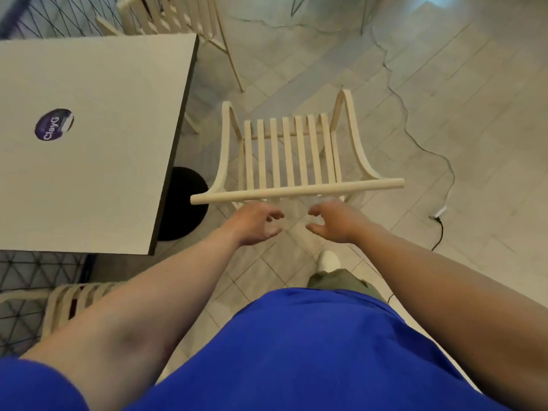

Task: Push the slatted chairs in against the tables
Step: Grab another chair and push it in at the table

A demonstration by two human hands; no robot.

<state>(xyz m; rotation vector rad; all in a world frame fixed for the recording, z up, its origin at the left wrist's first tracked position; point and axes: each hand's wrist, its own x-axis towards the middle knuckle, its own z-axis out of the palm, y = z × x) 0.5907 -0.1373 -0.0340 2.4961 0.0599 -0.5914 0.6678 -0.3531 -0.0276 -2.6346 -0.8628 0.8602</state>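
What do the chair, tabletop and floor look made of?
Chair: looks like cream-painted wood, possibly metal; matte, rounded rails, thin even slats. Tabletop: probably laminate board; smooth off-white face, dark edge. Floor: pale tiles, slightly glossy; grout lines and soft reflections show.

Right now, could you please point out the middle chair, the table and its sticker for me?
middle chair [296, 191]: head view, on its top rail.
table [103, 84]: head view, on the bare top.
sticker [54, 124]: head view, on its purple middle.
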